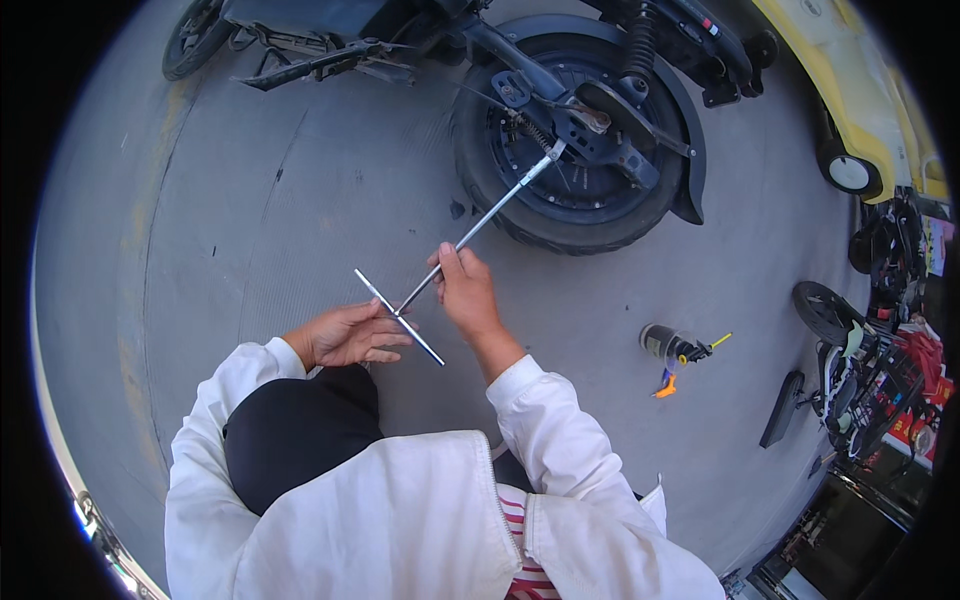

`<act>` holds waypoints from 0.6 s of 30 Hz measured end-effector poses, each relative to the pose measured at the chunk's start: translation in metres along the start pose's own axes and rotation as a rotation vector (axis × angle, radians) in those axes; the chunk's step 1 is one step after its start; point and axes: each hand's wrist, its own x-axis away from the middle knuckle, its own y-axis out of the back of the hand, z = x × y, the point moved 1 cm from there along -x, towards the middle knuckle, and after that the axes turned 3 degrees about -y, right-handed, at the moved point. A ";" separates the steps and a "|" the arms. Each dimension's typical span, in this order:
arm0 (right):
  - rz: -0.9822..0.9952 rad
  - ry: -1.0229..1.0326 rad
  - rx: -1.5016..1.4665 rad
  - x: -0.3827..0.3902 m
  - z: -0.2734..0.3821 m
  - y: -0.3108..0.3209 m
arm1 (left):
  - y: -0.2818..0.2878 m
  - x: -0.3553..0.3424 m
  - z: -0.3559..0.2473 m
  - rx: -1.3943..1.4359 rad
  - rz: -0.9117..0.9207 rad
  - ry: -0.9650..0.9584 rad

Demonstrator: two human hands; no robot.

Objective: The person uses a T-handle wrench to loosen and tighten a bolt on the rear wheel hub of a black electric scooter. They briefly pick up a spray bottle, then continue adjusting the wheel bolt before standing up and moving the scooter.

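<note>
A long silver T-handle wrench (502, 204) slants from in front of me up to the hub area of a scooter's black wheel (585, 238). Its far end meets a bracket beside a small coil spring (535, 132); the exact contact is too small to make out. My right hand (468, 295) is closed round the shaft, thumb and fingers pinching it a little above the crossbar (425, 346). Beside and partly behind that crossbar is my left hand (345, 337), its fingers stretched and apart, the thumb side next to the bar.
On the grey ground (560, 400) to the right lies a clear container (660, 342) with yellow and orange pieces by it. The scooter's dark body (310, 25) spans the top left. Parked at the right are a yellow vehicle (860, 110) and another two-wheeler (850, 370).
</note>
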 end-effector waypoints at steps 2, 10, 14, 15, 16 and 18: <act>-0.017 -0.013 0.006 0.001 0.001 -0.001 | -0.005 -0.008 0.000 0.075 0.041 0.035; 0.039 -0.058 -0.031 -0.002 0.003 0.003 | -0.008 -0.032 0.006 0.225 0.076 -0.105; 0.095 -0.039 -0.065 -0.004 0.008 0.003 | 0.013 -0.047 -0.005 0.161 -0.034 -0.206; 0.098 -0.021 -0.056 -0.006 0.010 0.007 | 0.011 -0.049 -0.022 0.038 -0.206 -0.259; 0.105 -0.009 -0.050 -0.005 0.010 0.008 | 0.006 -0.046 -0.036 -0.057 -0.293 -0.279; 0.082 -0.041 -0.056 -0.002 0.014 0.013 | -0.001 -0.040 -0.055 -0.246 -0.467 -0.329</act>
